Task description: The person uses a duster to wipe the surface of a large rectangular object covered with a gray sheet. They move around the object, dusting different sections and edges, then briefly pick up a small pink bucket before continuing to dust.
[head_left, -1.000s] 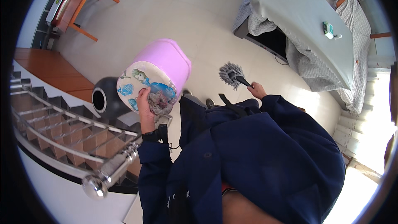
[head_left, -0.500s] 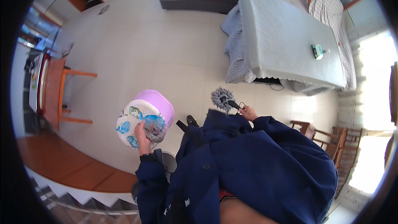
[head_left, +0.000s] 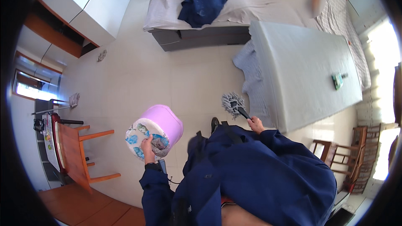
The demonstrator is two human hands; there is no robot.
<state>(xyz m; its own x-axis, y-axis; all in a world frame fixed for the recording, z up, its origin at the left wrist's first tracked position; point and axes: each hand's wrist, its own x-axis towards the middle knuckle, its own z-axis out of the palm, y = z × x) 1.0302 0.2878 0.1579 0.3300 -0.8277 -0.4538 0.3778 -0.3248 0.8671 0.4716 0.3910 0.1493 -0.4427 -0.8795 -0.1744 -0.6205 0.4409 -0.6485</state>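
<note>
My left hand is closed at the round top of a pink stool, which has a pale cover printed with blue cartoon figures. A bunched grey-brown cloth lies against that top, right beside my fingers. The stool is tilted, its printed face turned up toward me. How my fingers grip beneath is hidden. In front of my body on the right, my right hand grips the black handle of a duster with a shaggy grey head. The duster points forward and left, above the floor.
A bed with a dark blue cloth stands ahead. Nearer right is a table under a pale grey cover, bearing a green-white box. A wooden chair stands right, orange wooden furniture and a mop left.
The bed, table and furniture sit lower in view, and more of the far room shows. Pink stool and cloth have moved along with my left hand; the duster stays in my right.
</note>
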